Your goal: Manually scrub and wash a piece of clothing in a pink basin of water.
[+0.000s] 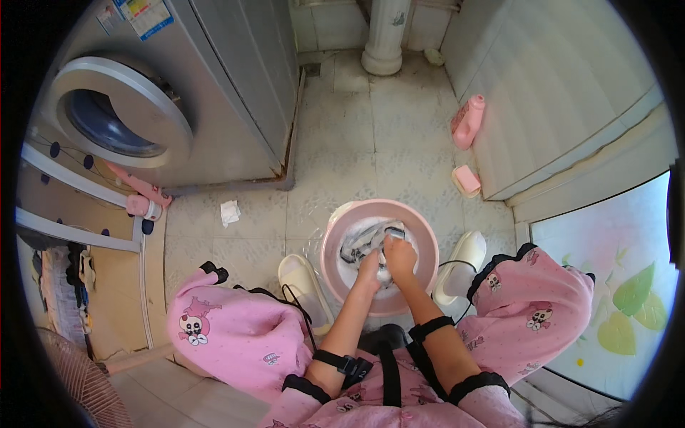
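Between my feet stands a pink plastic basin (426, 251) holding sudsy water. In it lies a wet, bunched white-and-dark cloth (359, 245), possibly a striped garment, partly covered by foam. My right hand (401, 257) is closed over the cloth towards the basin's right side, with a fold sticking out above the knuckles. Just left of it, my left hand (369, 269) grips the same cloth lower down. Its fingertips are hidden by the cloth and suds. Both forearms reach over the basin's near rim.
A front-loading washing machine (230, 128) stands at upper left. Along the right wall are a pink detergent bottle (469, 123) and a pink soap bar (467, 180) on a dish. White paper (230, 213) lies on the tiles. A fan (80, 374) is at lower left.
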Motion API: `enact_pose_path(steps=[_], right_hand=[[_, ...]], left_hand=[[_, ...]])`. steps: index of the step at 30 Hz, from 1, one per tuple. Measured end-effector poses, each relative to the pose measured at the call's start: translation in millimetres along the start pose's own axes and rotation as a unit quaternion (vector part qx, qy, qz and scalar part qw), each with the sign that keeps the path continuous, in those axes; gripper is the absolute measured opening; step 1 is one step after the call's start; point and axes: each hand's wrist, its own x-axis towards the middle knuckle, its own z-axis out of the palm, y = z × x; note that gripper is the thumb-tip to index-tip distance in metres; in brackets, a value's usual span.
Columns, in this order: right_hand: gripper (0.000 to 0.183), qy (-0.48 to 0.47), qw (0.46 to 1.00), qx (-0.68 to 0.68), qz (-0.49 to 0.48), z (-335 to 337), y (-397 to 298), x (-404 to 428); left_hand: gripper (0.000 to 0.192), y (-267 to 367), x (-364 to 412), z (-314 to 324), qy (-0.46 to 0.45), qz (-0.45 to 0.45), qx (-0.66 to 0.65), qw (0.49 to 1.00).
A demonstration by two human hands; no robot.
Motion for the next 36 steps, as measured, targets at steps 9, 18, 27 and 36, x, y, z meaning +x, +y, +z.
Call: enact_pose_path(steps=[9, 18, 27, 36], right_hand=[[0.059, -0.078, 0.928, 0.292, 0.219, 50, 113, 13], [0.014, -0.171, 0.707, 0.676, 0.118, 2, 19, -5], [0.017, 0.099, 0.91, 0.402, 0.038, 5, 56, 22], [0.028, -0.05, 0.955, 0.292, 0.03, -3, -2, -4]], left_hand=[[0.032, -12, -11, 36, -0.034, 0.029, 0.023, 0.999], [0.014, 27, 13, -30, -0.049, 0.054, -0.035, 0.997], [0.021, 43, -2, -9, 0.081, 0.24, 0.126, 0.959], [0.049, 19, 16, -1, 0.06, 0.218, 0.289, 0.93]])
